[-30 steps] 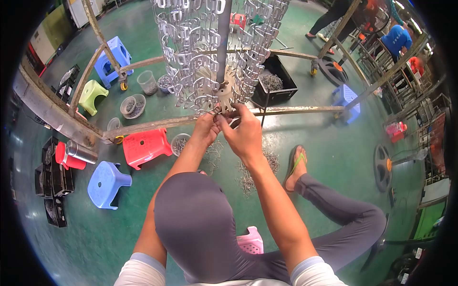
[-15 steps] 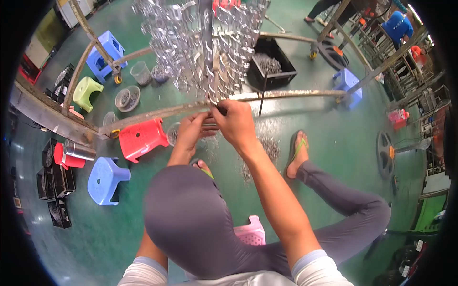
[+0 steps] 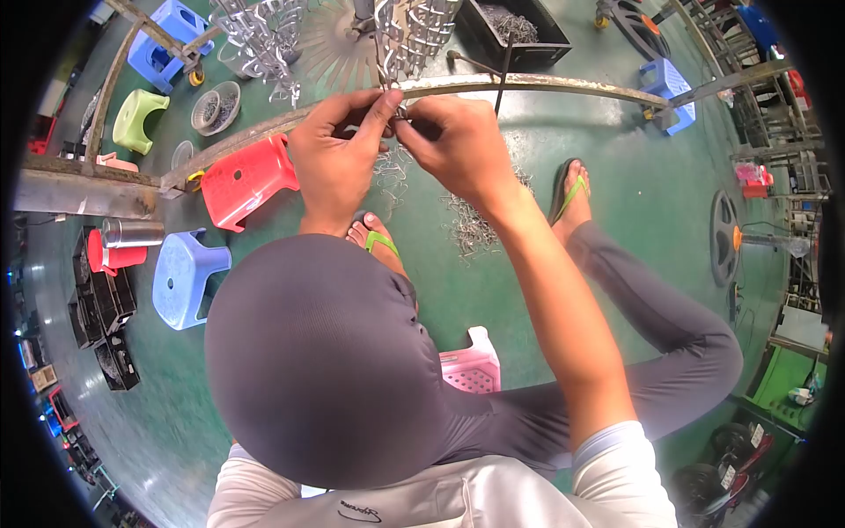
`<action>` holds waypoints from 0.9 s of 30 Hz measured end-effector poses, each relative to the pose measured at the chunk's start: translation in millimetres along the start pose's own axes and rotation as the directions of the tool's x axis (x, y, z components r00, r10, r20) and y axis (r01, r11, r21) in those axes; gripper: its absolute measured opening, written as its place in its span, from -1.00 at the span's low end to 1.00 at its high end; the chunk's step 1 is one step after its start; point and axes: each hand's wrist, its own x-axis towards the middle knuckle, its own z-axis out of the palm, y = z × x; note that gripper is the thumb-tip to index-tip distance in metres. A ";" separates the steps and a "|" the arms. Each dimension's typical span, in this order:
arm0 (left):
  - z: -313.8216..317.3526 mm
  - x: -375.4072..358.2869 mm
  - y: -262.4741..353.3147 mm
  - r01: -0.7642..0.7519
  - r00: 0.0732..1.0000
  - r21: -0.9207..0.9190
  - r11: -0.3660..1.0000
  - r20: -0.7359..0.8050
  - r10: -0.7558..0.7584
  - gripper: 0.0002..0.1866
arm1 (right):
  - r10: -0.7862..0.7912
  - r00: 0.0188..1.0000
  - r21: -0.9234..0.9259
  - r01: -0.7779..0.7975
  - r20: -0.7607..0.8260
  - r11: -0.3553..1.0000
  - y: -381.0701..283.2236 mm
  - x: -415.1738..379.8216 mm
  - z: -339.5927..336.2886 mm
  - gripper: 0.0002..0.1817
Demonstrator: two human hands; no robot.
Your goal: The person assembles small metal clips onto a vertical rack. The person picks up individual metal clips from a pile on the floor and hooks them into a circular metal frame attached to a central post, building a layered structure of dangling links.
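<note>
My left hand (image 3: 337,145) is closed, thumb and forefinger pinched at the lower end of a hanging strand of bent metal pieces (image 3: 414,40). Beside it, the fingers of my right hand (image 3: 462,141) are also pinched together. Between the two sets of fingertips shows a small shiny metal piece (image 3: 401,112); its exact shape is mostly hidden. Another cluster of silvery bent pieces (image 3: 264,48) hangs to the left. A disc of radiating metal spokes (image 3: 330,53) sits behind the strands.
A rusty rack bar (image 3: 554,83) crosses near my hands. Loose metal pieces (image 3: 475,224) lie on the green floor below. A black crate (image 3: 550,53) of parts stands behind. Red stool (image 3: 251,185), blue stool (image 3: 183,282) and pink stool (image 3: 475,361) surround my legs.
My left hand has gone from loosely spread fingers to a pinch beside my right hand. The hanging strands appear higher and more separated, and the view has shifted downward.
</note>
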 end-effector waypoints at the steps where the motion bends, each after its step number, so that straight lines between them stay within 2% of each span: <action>1: -1.1 2.4 -2.2 -0.030 1.000 -0.010 1.000 0.003 0.030 -0.79 | 0.046 0.999 0.069 -0.046 0.005 0.997 5.8 -4.3 -0.8 -0.82; 2: -2.7 3.9 -3.5 -0.060 0.998 -0.020 0.998 0.005 0.060 -0.80 | 0.091 0.996 0.136 -0.092 0.012 0.986 13.1 -9.7 -1.8 -0.82; 4: -5.6 3.7 -1.2 -0.037 0.999 0.011 0.999 0.029 0.037 -0.79 | 0.253 0.966 0.046 -0.255 0.043 0.966 63.3 -40.7 8.9 -0.83; 5: -6.2 5.1 -0.9 -0.030 0.999 0.024 0.999 0.042 0.029 -0.79 | 0.388 0.908 -0.177 -0.360 0.159 0.916 97.2 -64.2 15.4 -0.80; 6: -6.3 6.4 -2.1 -0.035 0.998 0.008 0.999 0.046 0.034 -0.80 | 0.531 0.814 -0.402 -0.415 0.237 0.816 128.7 -87.0 22.7 -0.78; 8: -6.0 6.6 -5.5 -0.035 0.997 -0.023 0.999 0.062 0.037 -0.81 | 0.791 0.541 -0.392 -0.687 0.286 0.612 157.1 -126.6 35.3 -0.72; 9: -5.9 6.8 -5.4 -0.031 0.997 -0.019 0.999 0.069 0.032 -0.82 | 0.826 0.503 -0.367 -0.740 0.255 0.564 175.8 -149.2 49.0 -0.69; 14: -7.0 8.6 -6.7 -0.015 0.997 0.003 1.000 0.073 0.015 -0.82 | 0.872 0.486 -0.393 -0.793 0.049 0.464 157.7 -168.3 79.7 -0.70; 17: -9.6 9.2 -4.1 0.008 0.997 0.031 0.999 0.078 -0.010 -0.81 | 0.845 0.525 -0.326 -0.785 0.098 0.526 151.2 -181.5 83.8 -0.72; 20: -13.0 10.8 -6.2 -0.011 0.997 0.004 1.000 0.078 0.010 -0.82 | 0.822 0.531 -0.356 -0.742 0.206 0.568 162.5 -197.9 79.4 -0.72; 23: -14.0 11.7 -5.1 -0.022 0.996 0.011 1.000 0.088 0.021 -0.83 | 0.709 0.705 -0.388 -0.661 -0.028 0.642 172.4 -197.2 75.4 -0.66; 27: -12.4 11.3 -6.4 -0.020 0.996 0.003 1.000 0.092 0.020 -0.83 | 0.784 0.621 -0.423 -0.713 -0.011 0.559 164.6 -162.8 69.3 -0.63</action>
